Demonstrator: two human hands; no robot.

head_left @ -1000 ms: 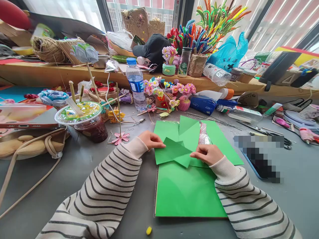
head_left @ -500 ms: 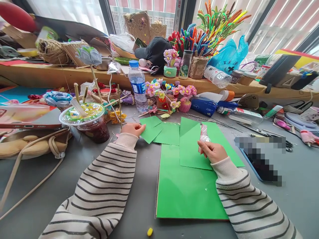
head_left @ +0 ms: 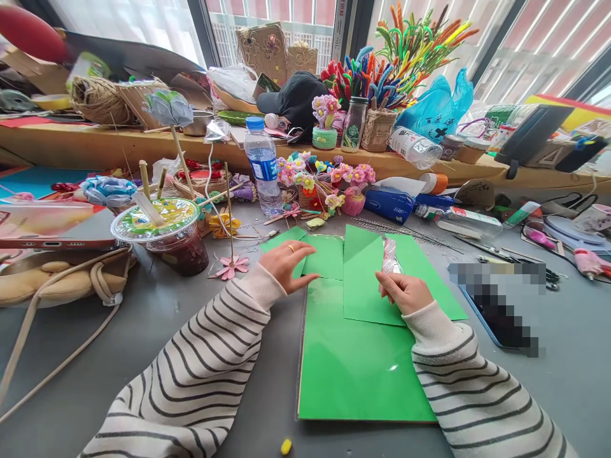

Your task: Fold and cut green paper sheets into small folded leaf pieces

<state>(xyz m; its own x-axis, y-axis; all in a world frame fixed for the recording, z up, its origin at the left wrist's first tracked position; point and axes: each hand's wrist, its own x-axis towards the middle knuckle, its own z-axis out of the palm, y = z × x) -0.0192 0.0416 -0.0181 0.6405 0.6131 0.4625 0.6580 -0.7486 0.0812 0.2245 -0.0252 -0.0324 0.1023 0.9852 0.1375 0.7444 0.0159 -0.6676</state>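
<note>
My left hand [head_left: 289, 264] is open, thumb and fingers apart, over the left edge of the small green paper pieces [head_left: 324, 257]. In my right hand [head_left: 403, 289] is a slim pink-and-clear wrapped item [head_left: 390, 254], pinched between thumb and fingers; its lower part is hidden by the fingers. It is above a larger green sheet [head_left: 363, 296]. Under these papers lies a big green sheet [head_left: 363, 375] in a clear sleeve. A pink paper flower [head_left: 230, 268] on an upright stick stands left of my left hand.
A lidded cup of dark drink [head_left: 176, 245] stands at the left and a water bottle [head_left: 263, 166] behind. A phone [head_left: 491, 318] lies at the right. Crocheted flowers [head_left: 329, 178] and wires crowd the back. A yellow bit [head_left: 286, 446] lies in front.
My left hand has moved right and opened, leaving the small green pieces it was pinching. The pink flower on the stick now shows. My right hand has barely moved.
</note>
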